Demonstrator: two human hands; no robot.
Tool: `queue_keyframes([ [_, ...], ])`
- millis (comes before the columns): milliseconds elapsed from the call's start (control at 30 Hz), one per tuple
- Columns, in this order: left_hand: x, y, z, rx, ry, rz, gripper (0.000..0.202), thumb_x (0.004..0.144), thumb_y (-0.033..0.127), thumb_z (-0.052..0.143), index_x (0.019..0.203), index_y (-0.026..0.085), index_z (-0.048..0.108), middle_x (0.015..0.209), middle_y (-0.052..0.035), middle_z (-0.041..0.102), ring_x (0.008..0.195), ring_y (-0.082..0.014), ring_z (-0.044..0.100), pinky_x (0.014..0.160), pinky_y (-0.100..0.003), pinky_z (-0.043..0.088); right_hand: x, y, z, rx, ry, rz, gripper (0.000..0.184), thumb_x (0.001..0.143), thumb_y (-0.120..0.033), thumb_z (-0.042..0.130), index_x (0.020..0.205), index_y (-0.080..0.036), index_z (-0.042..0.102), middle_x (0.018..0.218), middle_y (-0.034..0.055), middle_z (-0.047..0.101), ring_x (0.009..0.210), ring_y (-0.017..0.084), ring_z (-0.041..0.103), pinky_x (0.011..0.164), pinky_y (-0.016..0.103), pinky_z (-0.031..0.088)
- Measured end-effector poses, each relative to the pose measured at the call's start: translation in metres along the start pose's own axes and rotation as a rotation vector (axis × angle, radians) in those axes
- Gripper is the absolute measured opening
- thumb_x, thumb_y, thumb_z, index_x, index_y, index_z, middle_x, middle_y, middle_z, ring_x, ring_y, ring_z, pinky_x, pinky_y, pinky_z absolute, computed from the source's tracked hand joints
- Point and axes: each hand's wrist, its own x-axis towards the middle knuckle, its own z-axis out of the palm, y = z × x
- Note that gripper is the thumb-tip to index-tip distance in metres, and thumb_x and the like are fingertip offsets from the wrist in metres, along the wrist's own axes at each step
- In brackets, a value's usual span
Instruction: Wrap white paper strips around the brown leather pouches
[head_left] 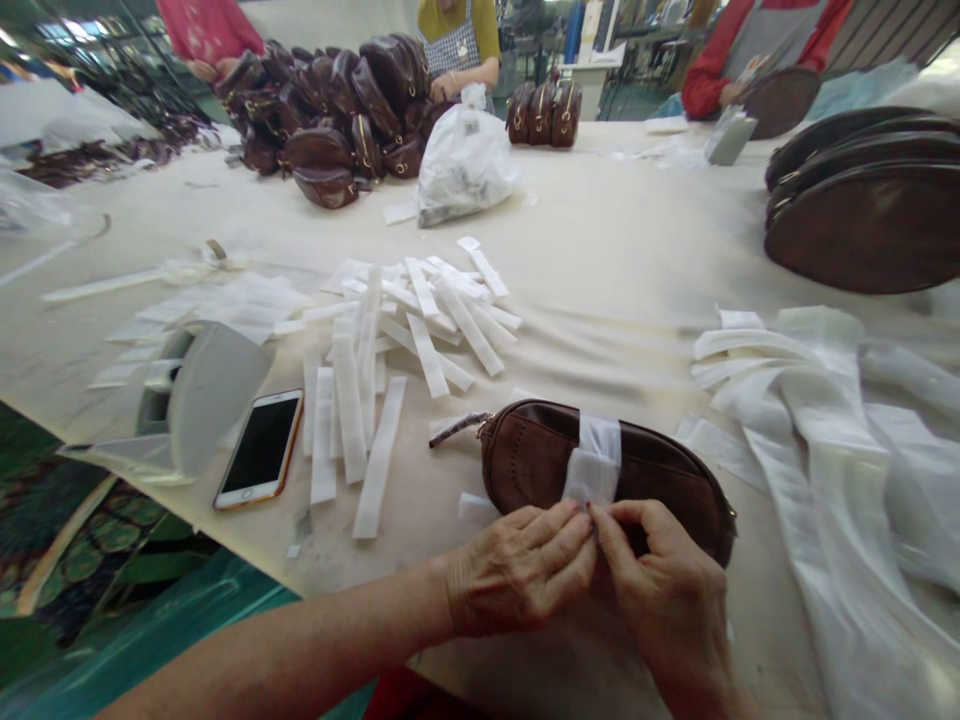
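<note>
Your brown bag (664,465) lies on the table (622,250) to the right of the phone (259,447), a white band (596,455) wrapped around its middle and a short strap (456,430) at its end nearer the phone. Your left hand (525,565) has its fingers straight and close together, tips at the lower edge of the band; whether they grip it, I cannot tell. Your right hand (664,580), farther from the phone, has thumb and forefinger drawn narrow, pinching that same edge. Just right of the phone you have loose white strips (426,355), reaching beyond it in a jumbled heap. Left of the phone sits a grey holder (217,395). Well to the phone's right are white plastic sleeves (825,430), and far beyond the phone stands a pile of brown bags (337,110).
</note>
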Motion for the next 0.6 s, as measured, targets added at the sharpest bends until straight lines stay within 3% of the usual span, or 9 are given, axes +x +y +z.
queue_keyframes([
  [233,0.0,0.0,0.001,-0.004,0.044,-0.005,0.031,0.095,0.011,0.034,0.108,0.003,0.061,0.118,-0.0159,0.063,0.112,-0.0247,0.059,0.086,-0.03,0.051,0.007,0.005,0.002,-0.031,0.002,0.123,0.036,0.084,-0.052,0.05,0.066,-0.021,0.054,0.055,-0.0003,0.058,0.046,0.013,0.052,0.043,0.025,0.037],
  [367,0.0,-0.001,0.0,-0.004,0.033,-0.025,0.031,0.096,0.012,0.033,0.107,0.006,0.061,0.116,-0.014,0.064,0.11,-0.0233,0.06,0.084,-0.03,0.051,0.007,0.005,-0.004,0.002,0.053,0.073,0.038,0.085,-0.054,0.048,0.071,-0.02,0.055,0.059,0.0004,0.059,0.047,0.012,0.053,0.046,0.026,0.04],
  [500,0.001,0.001,0.0,-0.018,0.044,-0.023,0.032,0.096,0.011,0.031,0.106,0.006,0.061,0.116,-0.0135,0.064,0.11,-0.0234,0.06,0.082,-0.031,0.051,-0.01,0.021,-0.042,-0.044,0.235,0.014,0.028,0.085,-0.044,0.056,0.092,-0.017,0.061,0.077,0.0031,0.063,0.061,0.013,0.059,0.061,0.026,0.046],
  [600,-0.002,0.003,0.003,-0.047,0.055,-0.028,0.033,0.097,0.011,0.03,0.109,0.007,0.061,0.116,-0.0122,0.064,0.112,-0.0221,0.058,0.086,-0.031,0.048,-0.027,0.059,-0.092,-0.231,0.429,0.025,0.026,0.084,-0.037,0.061,0.099,-0.017,0.064,0.094,0.0082,0.064,0.07,0.015,0.058,0.072,0.03,0.046],
])
